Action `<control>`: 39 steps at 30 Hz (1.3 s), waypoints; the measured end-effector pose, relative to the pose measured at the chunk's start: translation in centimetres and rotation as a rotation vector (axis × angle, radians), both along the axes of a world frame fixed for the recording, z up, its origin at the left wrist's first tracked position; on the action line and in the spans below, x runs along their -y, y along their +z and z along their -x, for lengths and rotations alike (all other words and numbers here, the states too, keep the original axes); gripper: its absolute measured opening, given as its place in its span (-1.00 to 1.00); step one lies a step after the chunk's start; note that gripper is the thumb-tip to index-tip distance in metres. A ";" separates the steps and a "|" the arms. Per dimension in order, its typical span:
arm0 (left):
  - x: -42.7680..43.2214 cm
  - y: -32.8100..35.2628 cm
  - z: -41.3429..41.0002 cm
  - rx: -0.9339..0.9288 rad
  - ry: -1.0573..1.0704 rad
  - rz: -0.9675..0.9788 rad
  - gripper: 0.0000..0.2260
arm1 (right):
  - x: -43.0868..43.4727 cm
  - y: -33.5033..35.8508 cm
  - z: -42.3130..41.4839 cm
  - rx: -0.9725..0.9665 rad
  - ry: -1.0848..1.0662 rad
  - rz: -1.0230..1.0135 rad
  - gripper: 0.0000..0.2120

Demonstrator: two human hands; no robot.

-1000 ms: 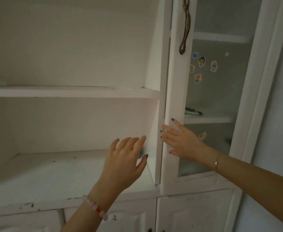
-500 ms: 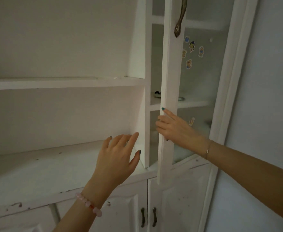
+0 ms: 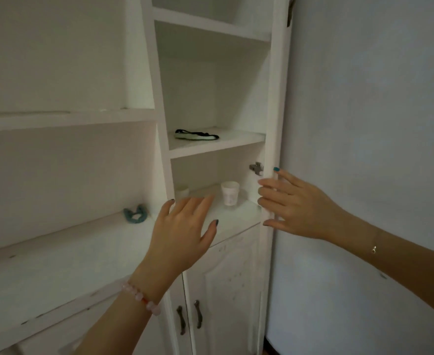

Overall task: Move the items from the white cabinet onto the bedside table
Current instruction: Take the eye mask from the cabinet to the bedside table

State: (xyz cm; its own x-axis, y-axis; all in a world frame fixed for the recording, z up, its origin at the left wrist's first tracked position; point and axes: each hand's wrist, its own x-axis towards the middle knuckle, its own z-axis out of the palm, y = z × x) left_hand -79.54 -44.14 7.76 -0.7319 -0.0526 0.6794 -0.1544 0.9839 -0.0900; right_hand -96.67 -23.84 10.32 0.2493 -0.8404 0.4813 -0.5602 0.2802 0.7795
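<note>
White paper cup (image 3: 230, 192): likely light, crushable; we'd grip mid-wall. Left hand (image 3: 182, 226) spread empty, eight o'clock; right hand (image 3: 295, 204) flat on white door (image 3: 274, 98).

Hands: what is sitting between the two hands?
A small white cup stands on the shelf between the left hand and the right hand, in the head view.
</note>
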 end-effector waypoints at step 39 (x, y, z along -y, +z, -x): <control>-2.0 1.0 2.1 0.008 0.071 -0.011 -0.61 | -2.8 -3.4 3.7 0.694 -0.373 0.560 -0.56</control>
